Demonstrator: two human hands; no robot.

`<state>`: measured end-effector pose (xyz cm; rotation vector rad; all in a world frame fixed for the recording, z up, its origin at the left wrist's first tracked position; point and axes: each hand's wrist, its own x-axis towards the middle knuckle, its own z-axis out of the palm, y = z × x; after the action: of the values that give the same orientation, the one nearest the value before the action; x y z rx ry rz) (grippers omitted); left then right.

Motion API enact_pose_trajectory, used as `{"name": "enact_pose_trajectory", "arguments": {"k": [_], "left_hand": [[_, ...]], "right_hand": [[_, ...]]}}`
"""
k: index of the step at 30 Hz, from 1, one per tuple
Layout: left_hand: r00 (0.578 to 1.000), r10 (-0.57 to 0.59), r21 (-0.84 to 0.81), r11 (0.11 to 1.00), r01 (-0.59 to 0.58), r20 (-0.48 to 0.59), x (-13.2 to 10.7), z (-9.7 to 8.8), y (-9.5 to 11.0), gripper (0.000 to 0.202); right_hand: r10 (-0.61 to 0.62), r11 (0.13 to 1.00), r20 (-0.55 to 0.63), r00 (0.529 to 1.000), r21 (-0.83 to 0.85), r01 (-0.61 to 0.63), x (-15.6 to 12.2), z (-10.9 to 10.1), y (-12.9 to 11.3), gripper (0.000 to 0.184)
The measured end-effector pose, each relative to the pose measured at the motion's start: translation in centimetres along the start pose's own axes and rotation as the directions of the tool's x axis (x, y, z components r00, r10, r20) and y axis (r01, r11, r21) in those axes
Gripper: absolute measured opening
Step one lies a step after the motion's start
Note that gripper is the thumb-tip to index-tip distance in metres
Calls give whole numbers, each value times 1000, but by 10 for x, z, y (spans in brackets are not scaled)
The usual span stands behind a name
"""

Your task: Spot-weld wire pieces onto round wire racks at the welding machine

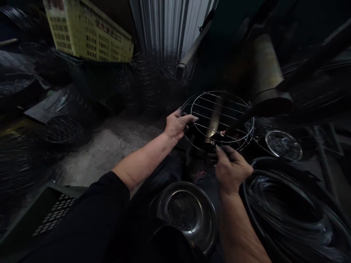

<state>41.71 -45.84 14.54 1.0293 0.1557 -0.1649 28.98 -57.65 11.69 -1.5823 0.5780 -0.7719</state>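
I hold a round wire rack (219, 106) with parallel cross wires in both hands, in the middle of the head view. My left hand (178, 124) is closed on its left rim. My right hand (231, 166) pinches the near rim from below. The rack sits over a brass-coloured cylinder (212, 128) of a dark machine, and a dark tapered arm (246, 117) reaches in from the right onto the rack.
A shiny metal bowl (189, 213) lies just below my hands. Coils of dark wire rings (287, 208) fill the right side. Stacks of wire racks (156, 84) stand behind, a yellow crate (87, 31) at top left, bare concrete floor (109, 149) to the left.
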Motion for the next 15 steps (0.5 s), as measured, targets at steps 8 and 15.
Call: {"name": "enact_pose_trajectory", "arguments": {"k": [8,15], "left_hand": [[1000,-13,7,1000,13,6,9,3,1,37],[998,-54,23,998,55,-31,17,5,-1,28]], "right_hand": [[19,995,-26,999,103,-16,5,10,-1,27],[22,991,-7,1000,132,-21,14,13,-2,20]]}}
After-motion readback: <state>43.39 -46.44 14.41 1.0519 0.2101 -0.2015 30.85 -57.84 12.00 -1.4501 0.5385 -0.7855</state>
